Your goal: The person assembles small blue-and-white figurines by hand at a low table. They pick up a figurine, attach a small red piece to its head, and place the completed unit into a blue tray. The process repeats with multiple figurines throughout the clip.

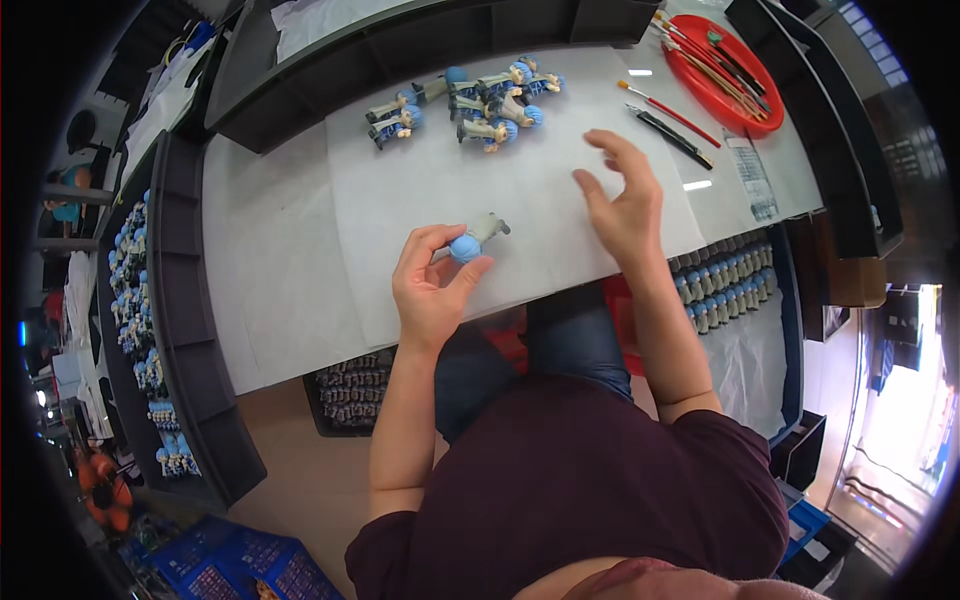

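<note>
Pinched by its blue head between the thumb and fingers of my left hand (430, 280) is a small figurine (482, 234) with a grey-beige body, held over white paper (400, 200). My right hand (628, 195) hovers to the right with thumb and fingers apart and nothing in them. Beyond both hands, several similar blue-haired figurines (500, 100) lie in a loose group on the paper. A red-handled paintbrush (675, 118) and a black pen-like tool (672, 138) rest past my right hand.
A red oval tray (770, 118) of brushes stands at the far right. Dark trays (190, 330) line the left and back edges; the left one holds many figurines. Below the table's right edge, rows of figurines (728, 285) stand in a crate. Another crate (350, 395) sits under the front edge.
</note>
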Tool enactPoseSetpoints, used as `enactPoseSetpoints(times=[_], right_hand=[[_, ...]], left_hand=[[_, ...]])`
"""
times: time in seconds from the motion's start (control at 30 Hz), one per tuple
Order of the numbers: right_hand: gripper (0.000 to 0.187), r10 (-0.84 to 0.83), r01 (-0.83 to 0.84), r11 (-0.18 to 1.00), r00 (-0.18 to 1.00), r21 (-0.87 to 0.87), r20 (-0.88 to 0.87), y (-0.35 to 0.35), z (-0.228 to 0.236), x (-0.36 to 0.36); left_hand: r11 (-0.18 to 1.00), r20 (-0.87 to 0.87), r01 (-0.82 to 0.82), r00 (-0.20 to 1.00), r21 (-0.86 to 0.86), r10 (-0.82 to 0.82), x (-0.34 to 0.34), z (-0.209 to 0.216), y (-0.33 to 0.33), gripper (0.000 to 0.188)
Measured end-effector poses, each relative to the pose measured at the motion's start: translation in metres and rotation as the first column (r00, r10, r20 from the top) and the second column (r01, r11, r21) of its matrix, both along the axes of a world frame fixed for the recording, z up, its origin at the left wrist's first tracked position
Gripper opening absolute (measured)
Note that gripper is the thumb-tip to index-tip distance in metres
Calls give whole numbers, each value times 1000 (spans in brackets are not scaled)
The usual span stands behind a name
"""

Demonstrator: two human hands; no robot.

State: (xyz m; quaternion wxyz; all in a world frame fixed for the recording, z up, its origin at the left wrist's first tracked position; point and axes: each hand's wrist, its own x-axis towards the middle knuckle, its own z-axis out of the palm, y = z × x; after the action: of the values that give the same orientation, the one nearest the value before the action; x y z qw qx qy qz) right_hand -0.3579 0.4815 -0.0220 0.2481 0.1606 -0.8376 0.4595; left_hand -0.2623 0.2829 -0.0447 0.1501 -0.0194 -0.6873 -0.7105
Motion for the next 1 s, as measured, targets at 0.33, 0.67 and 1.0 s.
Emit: enactPoseSetpoints(times=[0.33,0.67,1.0], right_hand=[[19,18,-56,988,968,142,251,24,-6,-12],[11,286,-181,934,895,-309,343,-39,-9,36],[11,288,-244,950,924,-195,250,-54,-13,52]], left_hand=[[930,-59,-39,998,-366,19,2,2,5,33],[924,-90,-11,996,-382,-25,3,3,3,36],[946,-68,18,997,-325,-42,1,-3,4,34]])
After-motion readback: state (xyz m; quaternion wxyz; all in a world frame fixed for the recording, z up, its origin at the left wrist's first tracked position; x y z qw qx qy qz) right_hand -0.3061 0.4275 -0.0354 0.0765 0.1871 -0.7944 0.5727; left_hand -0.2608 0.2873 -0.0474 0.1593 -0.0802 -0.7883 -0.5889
